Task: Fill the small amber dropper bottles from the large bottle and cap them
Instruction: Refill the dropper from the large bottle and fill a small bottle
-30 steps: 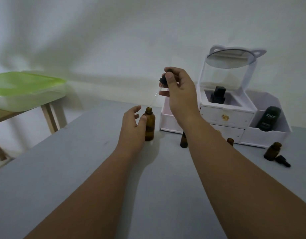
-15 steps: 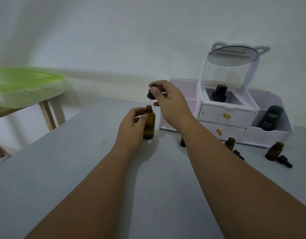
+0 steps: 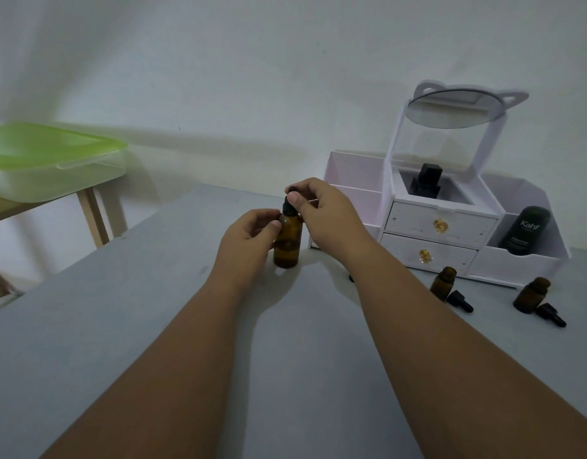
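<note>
Right-hand fingertips (image 3: 297,203) pinch the black rubber dropper cap (image 3: 289,201) sitting on the neck of a large amber glass bottle (image 3: 287,244). The right hand (image 3: 330,217) arches over it. The left hand (image 3: 247,240) curls round the bottle's side, thumb pressed against its shoulder. The bottle stands upright on a matte grey tabletop (image 3: 119,326), near the middle.

To the right, two small amber dropper bottles (image 3: 443,281) (image 3: 530,294) stand open, each with a loose black dropper cap (image 3: 461,301) (image 3: 552,315) lying just beside it. Behind them sits a white plastic organiser with drawers and a tilted round mirror (image 3: 437,223). It holds a black tube (image 3: 525,231) and a black square bottle (image 3: 426,180). The wall is plain white. At far left, a green-lidded clear plastic box (image 3: 53,160) rests on a wooden side table (image 3: 93,217).
</note>
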